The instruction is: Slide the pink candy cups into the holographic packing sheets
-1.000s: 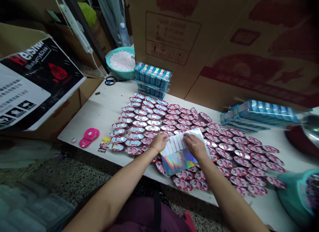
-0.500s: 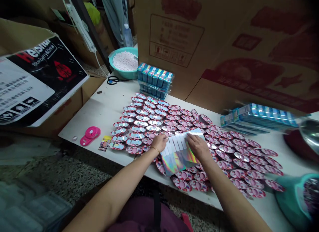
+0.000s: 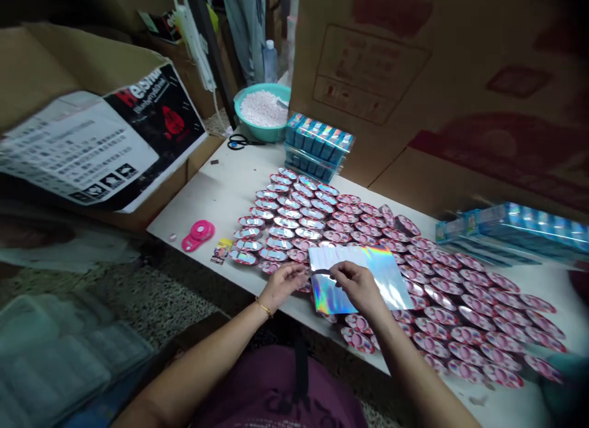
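Note:
A shiny holographic sheet (image 3: 363, 265) lies across rows of oval, pink-and-red packs (image 3: 435, 324) on the white table. Over the sheet's left edge, a narrow dark strip (image 3: 322, 272) stretches between my two hands. My right hand (image 3: 359, 284) pinches its right end between thumb and fingers. My left hand (image 3: 285, 285) has its fingers pressed together at the other end, beside the sheet. Several packs on the left carry silvery oval tops (image 3: 289, 213), while those farther right show a pink middle.
Behind the packs stand clear trays of blue boxes (image 3: 317, 146) and a big carton (image 3: 359, 66). A teal basin of white pieces (image 3: 239, 109), scissors (image 3: 243, 142) and a pink tool (image 3: 199, 234) are on the table. At left is an open printed carton (image 3: 124, 146).
Both hands have left the holographic sheet, which now lies flatter on the packs. They now meet at a narrow dark strip near its left edge. The view has shifted left.

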A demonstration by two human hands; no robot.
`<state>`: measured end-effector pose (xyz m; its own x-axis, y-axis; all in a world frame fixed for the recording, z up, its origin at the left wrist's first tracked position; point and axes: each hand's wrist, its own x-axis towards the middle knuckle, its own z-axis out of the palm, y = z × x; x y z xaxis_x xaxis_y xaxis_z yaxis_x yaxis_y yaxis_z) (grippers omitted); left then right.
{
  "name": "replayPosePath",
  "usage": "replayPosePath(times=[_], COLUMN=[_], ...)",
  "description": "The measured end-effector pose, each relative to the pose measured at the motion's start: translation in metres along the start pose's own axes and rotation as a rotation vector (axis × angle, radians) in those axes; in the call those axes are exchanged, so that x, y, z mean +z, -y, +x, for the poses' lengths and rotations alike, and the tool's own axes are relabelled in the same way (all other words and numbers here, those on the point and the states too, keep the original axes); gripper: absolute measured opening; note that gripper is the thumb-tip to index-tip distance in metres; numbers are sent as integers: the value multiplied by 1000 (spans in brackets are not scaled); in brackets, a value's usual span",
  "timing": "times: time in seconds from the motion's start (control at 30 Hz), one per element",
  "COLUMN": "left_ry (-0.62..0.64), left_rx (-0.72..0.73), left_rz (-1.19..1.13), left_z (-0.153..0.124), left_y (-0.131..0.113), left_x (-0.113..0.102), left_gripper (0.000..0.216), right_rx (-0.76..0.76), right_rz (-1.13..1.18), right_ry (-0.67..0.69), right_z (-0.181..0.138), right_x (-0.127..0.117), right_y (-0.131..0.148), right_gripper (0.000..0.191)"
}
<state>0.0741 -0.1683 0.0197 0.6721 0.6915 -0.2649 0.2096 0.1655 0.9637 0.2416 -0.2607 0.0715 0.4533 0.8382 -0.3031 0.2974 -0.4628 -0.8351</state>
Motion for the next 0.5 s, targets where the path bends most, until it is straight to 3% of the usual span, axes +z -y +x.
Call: replayPosePath(times=[0.1,0.23,0.37,0.5], left_ry=[-119,-238,-280,-302], left_rx=[-69,-178,-202,-99], left_rz=[-27,13,201,507], left_z=[-21,-36,-34,-13], left_y=[13,41,60,60], left_x=[-17,-41,-67,-78], left_gripper=[32,27,25,21], right_rx=[62,167,206,134], right_rz=[147,299,333,166], right_ry=[74,67,-41,-215], right_z=[-3,-9,-5,9], right_x=[42,94,137,158], right_y=[-4,-11,-19,-27], right_gripper=[26,30,32,32])
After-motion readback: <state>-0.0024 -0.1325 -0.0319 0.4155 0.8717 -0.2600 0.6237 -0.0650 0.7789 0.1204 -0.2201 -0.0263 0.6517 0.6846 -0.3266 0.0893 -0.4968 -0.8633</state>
